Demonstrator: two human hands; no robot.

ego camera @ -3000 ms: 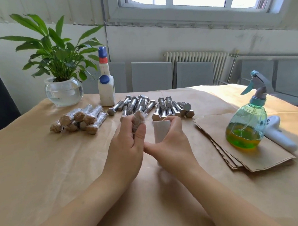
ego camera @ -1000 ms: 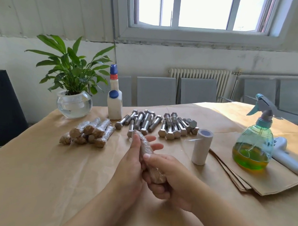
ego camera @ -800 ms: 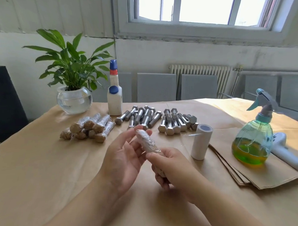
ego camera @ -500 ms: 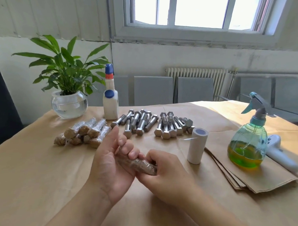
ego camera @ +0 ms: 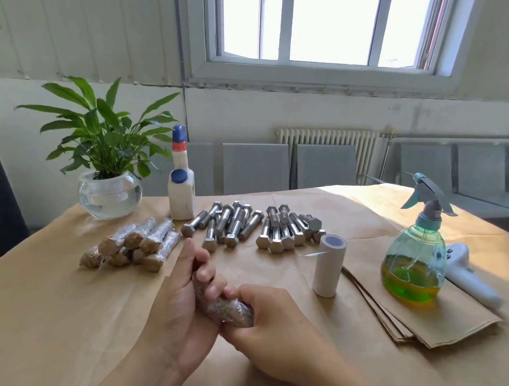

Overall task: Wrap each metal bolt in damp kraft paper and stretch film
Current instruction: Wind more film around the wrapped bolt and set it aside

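Note:
A bolt wrapped in brown kraft paper and shiny stretch film (ego camera: pixel 225 309) lies across both my hands, low over the table. My left hand (ego camera: pixel 182 307) curls its fingers round the upper shaft. My right hand (ego camera: pixel 266 317) grips the thick lower end. Several bare metal bolts (ego camera: pixel 249 226) lie in a row at the table's middle back. A pile of several wrapped bolts (ego camera: pixel 133 247) sits to their left. The white stretch film roll (ego camera: pixel 328 265) stands upright to the right of my hands, a loose film tail at its top.
A stack of kraft paper sheets (ego camera: pixel 422 322) lies at the right under a green spray bottle (ego camera: pixel 412 261) and a white handheld device (ego camera: pixel 470 276). A white bottle with blue caps (ego camera: pixel 181 191) and a potted plant in a glass bowl (ego camera: pixel 107 181) stand at the back left.
The film roll left my right hand and now stands on the table. Both hands lowered the wrapped bolt from upright to a slanted, near-flat hold and closed round it.

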